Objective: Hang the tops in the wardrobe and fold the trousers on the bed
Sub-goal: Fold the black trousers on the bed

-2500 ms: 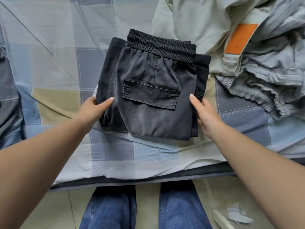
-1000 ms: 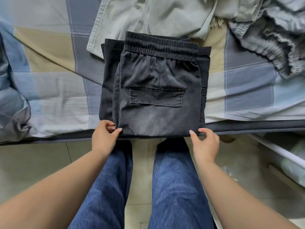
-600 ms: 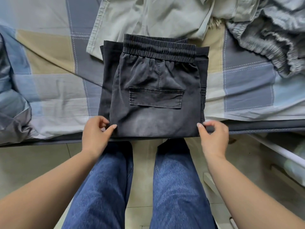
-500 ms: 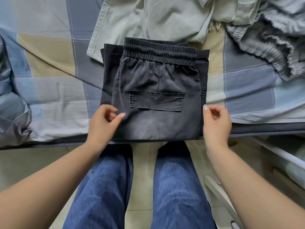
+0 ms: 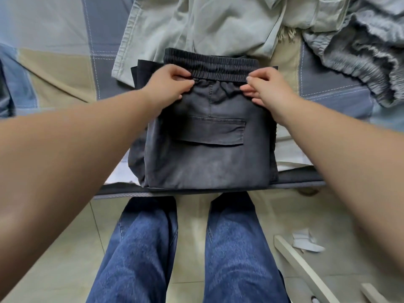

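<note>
Left hand (image 5: 169, 83) and right hand (image 5: 265, 88) pinch the folded trousers' (image 5: 207, 154) waistband (image 5: 209, 67), likely to straighten it on the bed (image 5: 54, 68).

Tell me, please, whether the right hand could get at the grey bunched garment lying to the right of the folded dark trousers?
Probably yes. The right hand now pinches the dark trousers at the waistband, so it must let go first. Bare checked sheet lies between it and the grey garment, with nothing in the way.
</note>
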{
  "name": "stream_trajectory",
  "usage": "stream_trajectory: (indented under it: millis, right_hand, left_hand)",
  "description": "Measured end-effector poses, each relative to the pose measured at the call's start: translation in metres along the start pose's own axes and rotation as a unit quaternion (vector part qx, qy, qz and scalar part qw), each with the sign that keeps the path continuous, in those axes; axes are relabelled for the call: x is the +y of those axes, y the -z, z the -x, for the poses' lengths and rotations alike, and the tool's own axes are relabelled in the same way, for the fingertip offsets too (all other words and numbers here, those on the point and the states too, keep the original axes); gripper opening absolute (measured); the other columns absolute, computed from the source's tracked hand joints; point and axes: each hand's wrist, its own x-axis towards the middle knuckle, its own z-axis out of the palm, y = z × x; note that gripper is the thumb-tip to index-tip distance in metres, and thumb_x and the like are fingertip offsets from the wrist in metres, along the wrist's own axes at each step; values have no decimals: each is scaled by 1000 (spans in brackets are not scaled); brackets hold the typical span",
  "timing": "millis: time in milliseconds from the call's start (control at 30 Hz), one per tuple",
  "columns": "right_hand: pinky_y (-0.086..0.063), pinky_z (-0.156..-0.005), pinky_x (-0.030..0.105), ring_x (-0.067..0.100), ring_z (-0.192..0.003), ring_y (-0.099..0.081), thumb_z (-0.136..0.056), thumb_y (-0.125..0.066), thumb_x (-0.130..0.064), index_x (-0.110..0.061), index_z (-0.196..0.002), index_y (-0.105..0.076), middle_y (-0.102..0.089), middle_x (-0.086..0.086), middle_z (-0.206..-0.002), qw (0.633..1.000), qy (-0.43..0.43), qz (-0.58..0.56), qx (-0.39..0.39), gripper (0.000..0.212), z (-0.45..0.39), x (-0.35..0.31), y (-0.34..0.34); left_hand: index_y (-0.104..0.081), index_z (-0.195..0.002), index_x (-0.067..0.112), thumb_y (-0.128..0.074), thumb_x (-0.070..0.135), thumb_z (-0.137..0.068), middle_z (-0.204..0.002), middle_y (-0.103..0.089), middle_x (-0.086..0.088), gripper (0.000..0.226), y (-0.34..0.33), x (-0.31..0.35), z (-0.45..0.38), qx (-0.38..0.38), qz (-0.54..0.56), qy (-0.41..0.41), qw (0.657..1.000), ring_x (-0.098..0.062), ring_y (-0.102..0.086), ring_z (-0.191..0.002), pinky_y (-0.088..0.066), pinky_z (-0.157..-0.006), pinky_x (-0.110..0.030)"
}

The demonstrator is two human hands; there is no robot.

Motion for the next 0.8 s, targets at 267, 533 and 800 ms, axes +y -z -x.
stream_trajectory:
  millis: [267, 533, 800]
  right_hand:
    - [-51, -92, 37, 14, -98, -60, -87, -65, -38, -24, -112, -52, -59, -2, -109, 991, -101, -17, 88, 31, 40, 80, 50]
    - [-54, -90, 40, 17, -99, -67, -52, -77, -61, -21, -117, -60, -69, -2, -111, 992, -112, -53, -20, 78, 35, 80, 19]
    - [-53, -88, 38, 18, -100, -67, -68, -79, -31, -18, -117, -61, -71, 0, -110, 992, -80, -73, -61, 54, 38, 89, 19]
  left_hand:
    - [-60, -106, 8, -70, 31, -85, -102, -63, -7, 32, 53, -89, 55, 198, 4, 89, 976, -16, -59, -93, -48, -75, -19]
    - [-68, -101, 21, -74, 49, -77, -98, -75, 7, 37, 36, -104, 68, 12, 95, 173, 980, -12, -71, -92, -53, -78, -26]
    - [-66, -109, 24, -79, 42, -74, -103, -73, 6, 41, 34, -86, 61, -19, 46, 134, 990, -13, -68, -94, -52, -84, -31]
